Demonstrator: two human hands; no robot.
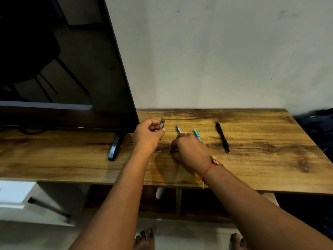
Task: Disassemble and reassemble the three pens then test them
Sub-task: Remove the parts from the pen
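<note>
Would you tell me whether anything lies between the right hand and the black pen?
Yes: the teal pen lies on the table between the right hand and the black pen, close against the hand and partly hidden by it.

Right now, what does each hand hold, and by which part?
The left hand pinches a grey pen part near its middle; right hand grips a pen round its middle.

Right hand [189, 150] hides most of silver pen [178, 129], lower half of teal pen [196, 134]; left hand [146, 136] covers part of grey piece [162, 124]. TV [54, 60] cut off left.
</note>
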